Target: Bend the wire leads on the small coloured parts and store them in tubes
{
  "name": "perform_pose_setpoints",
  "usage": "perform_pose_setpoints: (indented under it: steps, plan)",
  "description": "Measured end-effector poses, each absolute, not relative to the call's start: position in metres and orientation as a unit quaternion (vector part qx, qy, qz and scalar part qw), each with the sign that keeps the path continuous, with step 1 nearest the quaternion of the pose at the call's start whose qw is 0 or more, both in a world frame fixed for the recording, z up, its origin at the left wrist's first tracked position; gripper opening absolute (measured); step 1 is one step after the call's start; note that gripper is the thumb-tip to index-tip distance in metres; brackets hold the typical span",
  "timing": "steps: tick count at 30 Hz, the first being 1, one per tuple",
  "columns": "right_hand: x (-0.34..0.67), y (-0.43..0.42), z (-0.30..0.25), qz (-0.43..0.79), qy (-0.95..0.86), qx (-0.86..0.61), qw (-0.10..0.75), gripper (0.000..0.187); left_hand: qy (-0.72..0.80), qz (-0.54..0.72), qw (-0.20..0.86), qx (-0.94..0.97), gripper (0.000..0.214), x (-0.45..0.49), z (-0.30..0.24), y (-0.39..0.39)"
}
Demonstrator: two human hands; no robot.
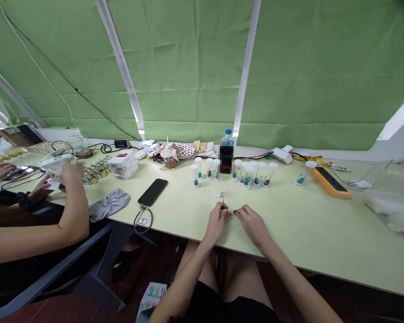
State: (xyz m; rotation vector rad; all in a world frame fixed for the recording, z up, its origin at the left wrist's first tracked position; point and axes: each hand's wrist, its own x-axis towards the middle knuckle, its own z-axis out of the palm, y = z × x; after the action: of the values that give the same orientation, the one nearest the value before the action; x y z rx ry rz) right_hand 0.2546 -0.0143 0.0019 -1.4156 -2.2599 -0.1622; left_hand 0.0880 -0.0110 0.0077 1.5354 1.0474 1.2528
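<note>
Two hands work almost touching at the front edge of the pale counter (pixel 299 229). The left hand (pixel 216 223) pinches a tiny blue part (pixel 223 208) with a thin wire standing up from it, while the right hand (pixel 254 224) pinches a small black bit (pixel 235 211) just beside it.

Straight ahead of the hands, a white cap (pixel 217 194) lies between them and a loose row of clear white-capped tubes (pixel 256 176), most holding blue parts. Behind that row stands a water bottle (pixel 227 139). Left of the hands lie a black phone (pixel 152 192) with a looped cord (pixel 142 220) and a gray cloth (pixel 109 205). Right of them sits an orange device (pixel 330 182) with a black panel. Farther left, a co-worker's arm (pixel 37 235) reaches across the counter near a stack of white boxes (pixel 122 164).
</note>
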Motion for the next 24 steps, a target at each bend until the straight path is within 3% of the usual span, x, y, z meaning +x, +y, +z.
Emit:
perform_pose_setpoints:
  steps: [24]
  plan:
    - [0.257,-0.0158,-0.0047,-0.077,-0.82,-0.521,0.222,0.031,0.426,0.495,0.415,0.634,0.014,0.0919,0.0055,-0.01]
